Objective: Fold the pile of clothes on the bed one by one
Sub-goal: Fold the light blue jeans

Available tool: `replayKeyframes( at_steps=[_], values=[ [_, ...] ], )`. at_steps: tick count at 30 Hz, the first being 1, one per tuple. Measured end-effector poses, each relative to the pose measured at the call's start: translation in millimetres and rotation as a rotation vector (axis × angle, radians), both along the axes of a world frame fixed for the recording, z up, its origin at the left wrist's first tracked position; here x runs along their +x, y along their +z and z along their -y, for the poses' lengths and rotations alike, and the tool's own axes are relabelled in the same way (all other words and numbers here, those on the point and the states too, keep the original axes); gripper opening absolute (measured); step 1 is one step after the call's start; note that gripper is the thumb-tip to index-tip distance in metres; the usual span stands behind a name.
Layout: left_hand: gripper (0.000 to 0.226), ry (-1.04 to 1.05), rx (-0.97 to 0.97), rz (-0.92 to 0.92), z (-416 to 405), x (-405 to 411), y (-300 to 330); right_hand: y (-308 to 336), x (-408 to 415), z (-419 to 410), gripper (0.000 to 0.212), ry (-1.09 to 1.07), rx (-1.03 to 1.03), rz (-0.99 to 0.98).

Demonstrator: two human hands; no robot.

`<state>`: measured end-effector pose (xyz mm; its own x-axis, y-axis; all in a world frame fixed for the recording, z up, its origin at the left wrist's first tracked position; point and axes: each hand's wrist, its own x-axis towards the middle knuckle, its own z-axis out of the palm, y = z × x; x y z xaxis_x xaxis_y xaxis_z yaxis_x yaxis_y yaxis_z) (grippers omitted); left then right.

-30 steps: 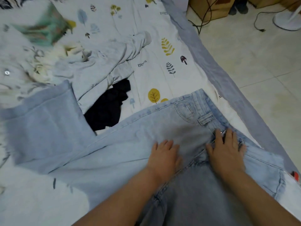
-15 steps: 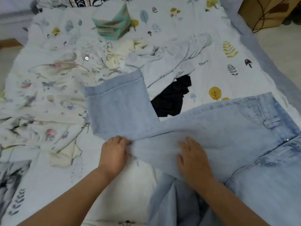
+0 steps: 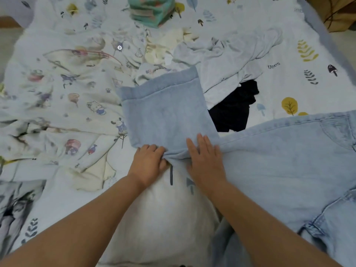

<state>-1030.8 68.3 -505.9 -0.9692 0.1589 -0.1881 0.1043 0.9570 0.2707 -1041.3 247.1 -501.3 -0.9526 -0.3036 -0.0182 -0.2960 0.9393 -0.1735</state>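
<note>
Light blue jeans [image 3: 269, 160] lie across the bed, the waist at the right and one leg running left. The leg end [image 3: 165, 110] is bent away from me, its hem toward the pile. My left hand [image 3: 149, 162] grips the near edge of the leg at the bend, fingers curled into the denim. My right hand [image 3: 205, 160] presses flat on the leg just right of it. Beyond lies the pile: a pale grey garment [image 3: 227, 56], a black garment [image 3: 233, 110] and a cream one [image 3: 163, 45].
A printed white quilt [image 3: 57, 97] is bunched over the left of the bed. A folded teal patterned cloth [image 3: 152, 10] sits at the far end. The leaf-print sheet [image 3: 300, 78] shows at right, and a brown box [image 3: 335, 10] stands off the top right corner.
Both hands slid left along the jeans from the waist to the bend in the leg. My left hand now grips the leg's edge, and the right hand lies flat close beside it.
</note>
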Motion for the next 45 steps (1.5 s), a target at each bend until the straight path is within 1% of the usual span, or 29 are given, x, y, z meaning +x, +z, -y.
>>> replayKeyframes(
  at_steps=[2,3,4,6,8,11,14,16,17,19,21,22,24,26,27,28,29,30,32,33,34,35,37,38,39,41,42,43,45],
  values=[
    [0.034,-0.059,0.014,-0.125,-1.4,0.4,19.7,1.9,-0.3,7.9,0.071,0.016,0.003,-0.006],
    [0.030,-0.078,0.020,-0.166,-1.5,0.7,28.1,10.6,-0.6,10.3,0.060,0.033,-0.011,0.023],
    [0.025,-0.100,0.036,-0.195,-2.2,0.5,36.3,11.9,-2.6,10.9,0.043,0.047,-0.071,0.004],
    [0.019,-0.151,0.102,-0.260,-0.6,-1.6,49.0,28.4,-6.8,5.4,0.002,0.017,-0.256,0.051],
    [0.021,-0.164,0.125,-0.303,1.6,-5.4,57.9,48.8,-12.1,-4.5,0.019,0.018,-0.475,0.104],
    [0.020,-0.095,0.140,-0.428,-4.9,-12.2,64.5,95.5,-11.8,-13.0,0.024,0.009,-0.717,0.055],
    [0.039,0.124,0.299,-0.493,-15.9,-21.7,71.9,139.8,-6.8,-25.3,0.033,-0.034,-0.963,0.105],
    [0.038,0.299,0.423,-0.465,-12.0,-27.5,77.1,164.4,-7.4,-41.4,0.036,-0.073,-1.120,0.156],
    [0.033,0.328,0.442,-0.437,-9.1,-29.2,79.7,174.1,-10.2,-49.8,0.037,-0.055,-1.142,0.149],
    [0.024,0.303,0.401,-0.370,-3.5,-28.4,85.7,186.0,-16.8,-62.9,0.048,0.027,-1.092,0.129],
    [0.020,0.324,0.444,-0.335,1.2,-25.1,94.9,189.8,-22.0,-71.7,0.051,0.069,-1.048,0.136],
    [0.022,0.352,0.487,-0.315,5.9,-22.6,102.6,191.6,-23.4,-75.5,0.048,0.060,-1.045,0.152],
    [0.037,0.418,0.594,-0.264,15.4,-19.3,130.9,194.7,-26.0,-83.1,0.047,0.034,-1.056,0.184],
    [0.041,0.442,0.663,-0.222,35.4,-16.1,167.2,201.9,-28.3,-88.9,0.043,0.015,-1.047,0.233],
    [0.038,0.413,0.665,-0.209,45.0,-13.6,189.6,204.0,-31.4,-91.5,0.034,0.000,-1.047,0.268],
    [0.028,0.347,0.654,-0.197,56.6,-11.7,209.9,206.4,-34.5,-92.6,0.027,-0.013,-1.037,0.312],
    [0.011,0.293,0.633,-0.177,68.1,-10.4,228.4,206.8,-37.3,-93.0,0.023,-0.011,-1.019,0.353],
    [0.015,0.263,0.585,-0.132,79.5,-10.8,244.8,207.6,-40.0,-92.2,0.024,0.000,-0.999,0.400],
    [0.052,0.239,0.372,-0.014,110.6,-11.1,265.6,206.0,-44.9,-83.5,0.027,0.021,-0.971,0.489],
    [0.063,0.234,0.231,-0.010,128.1,-19.5,267.2,205.3,-47.5,-79.4,0.024,0.008,-0.956,0.505],
    [0.066,0.229,0.100,-0.019,138.3,-32.0,265.9,201.5,-51.4,-75.1,0.021,-0.023,-0.929,0.492],
    [0.061,0.242,0.020,-0.032,138.2,-45.8,266.2,194.8,-55.9,-70.1,0.020,-0.057,-0.900,0.447],
    [0.041,0.238,-0.093,-0.053,121.2,-62.1,255.5,173.9,-65.4,-54.7,0.018,-0.115,-0.814,0.304],
    [0.029,0.247,-0.150,-0.089,113.8,-67.0,239.3,161.5,-70.4,-47.6,0.011,-0.149,-0.776,0.231],
    [0.025,0.267,-0.192,-0.131,107.7,-70.1,220.9,149.1,-73.7,-41.3,0.004,-0.178,-0.692,0.180],
    [0.034,0.321,-0.213,-0.149,102.3,-64.2,177.7,119.9,-77.6,-34.6,0.040,-0.189,-0.407,0.167],
    [0.040,0.355,-0.230,-0.111,104.6,-55.4,153.3,108.6,-74.5,-32.5,0.052,-0.187,-0.280,0.134],
    [0.044,0.390,-0.261,-0.070,107.7,-44.8,130.1,98.9,-67.9,-31.2,0.056,-0.169,-0.197,0.060],
    [0.043,0.496,-0.289,-0.019,107.3,-18.1,92.3,81.1,-47.6,-30.6,0.057,-0.077,-0.147,-0.060]
  ],
)
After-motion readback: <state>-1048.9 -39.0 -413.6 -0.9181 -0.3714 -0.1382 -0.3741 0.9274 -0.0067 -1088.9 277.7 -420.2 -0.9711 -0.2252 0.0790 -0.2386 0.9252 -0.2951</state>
